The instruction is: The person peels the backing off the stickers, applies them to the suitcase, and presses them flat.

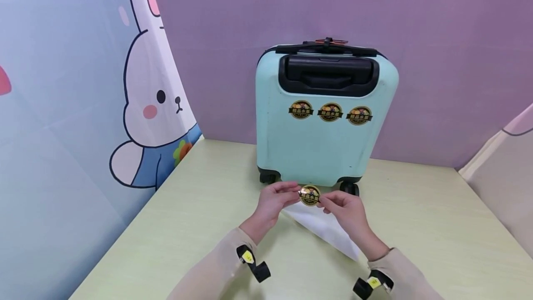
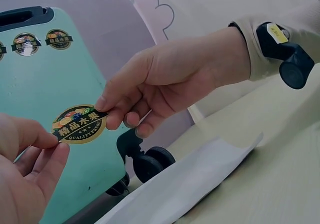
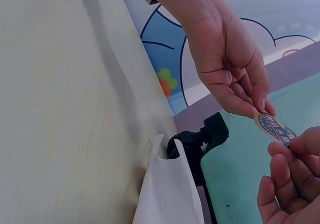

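A round black-and-gold sticker (image 1: 309, 195) with fruit pictures and lettering is stretched between both hands, in front of the suitcase's lower edge. My left hand (image 1: 272, 205) pinches its left end between thumb and finger. The right end is pinched by my right hand (image 1: 346, 211); in the left wrist view the thumb and fingertip meet on the sticker's (image 2: 80, 124) dark band. Behind the hands, a mint-green suitcase (image 1: 310, 152) stands upright on its wheels. Three matching stickers (image 1: 330, 112) sit in a row on its face, below the black handle recess (image 1: 329, 75).
A white paper sheet (image 1: 322, 228) with a curled edge lies on the pale table (image 1: 200, 244) under the hands. Black suitcase wheels (image 1: 349, 188) rest on the table. A purple backdrop (image 1: 216, 59) rises behind, and a blue rabbit-print cloth (image 1: 62, 152) hangs at the left.
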Available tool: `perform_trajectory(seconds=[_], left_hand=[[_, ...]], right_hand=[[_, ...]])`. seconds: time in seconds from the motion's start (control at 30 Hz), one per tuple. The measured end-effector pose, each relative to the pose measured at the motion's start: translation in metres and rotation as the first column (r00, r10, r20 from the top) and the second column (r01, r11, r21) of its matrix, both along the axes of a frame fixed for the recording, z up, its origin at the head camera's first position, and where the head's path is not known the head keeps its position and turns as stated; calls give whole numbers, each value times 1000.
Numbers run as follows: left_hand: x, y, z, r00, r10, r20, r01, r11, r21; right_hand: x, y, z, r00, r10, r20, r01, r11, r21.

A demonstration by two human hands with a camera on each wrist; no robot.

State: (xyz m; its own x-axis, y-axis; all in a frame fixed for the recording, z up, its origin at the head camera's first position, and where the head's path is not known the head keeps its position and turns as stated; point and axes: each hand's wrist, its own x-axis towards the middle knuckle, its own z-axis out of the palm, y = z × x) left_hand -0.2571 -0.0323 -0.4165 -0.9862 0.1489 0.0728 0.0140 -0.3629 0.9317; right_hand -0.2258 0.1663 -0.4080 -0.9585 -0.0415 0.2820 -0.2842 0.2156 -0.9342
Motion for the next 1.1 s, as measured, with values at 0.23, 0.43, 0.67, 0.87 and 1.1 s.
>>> perform_trajectory(seconds=[0.23,0.43,0.67,0.87,1.1], left_hand=[[-2,1,-4,998,59,-32,-59,998,7],[-3,1,-3,997,74,-35,-74,997,20],[-4,-1,2,995,88,-45,-87,996,30],[-7,-5,12,994,100,-52,-98,994,39],[-12,-9,25,989,136,-65,-131,989,73]], right_hand=[[-6,-4,0,999,-42,20,42,999,29],[-11,-3,-1,998,-48,36,47,999,25],[-14,-5,3,999,-24,22,24,1000,-7],[-18,-10,10,1000,-23,8,23,998,-51],[-26,-18,19,1000,-24,5,24,994,-109]])
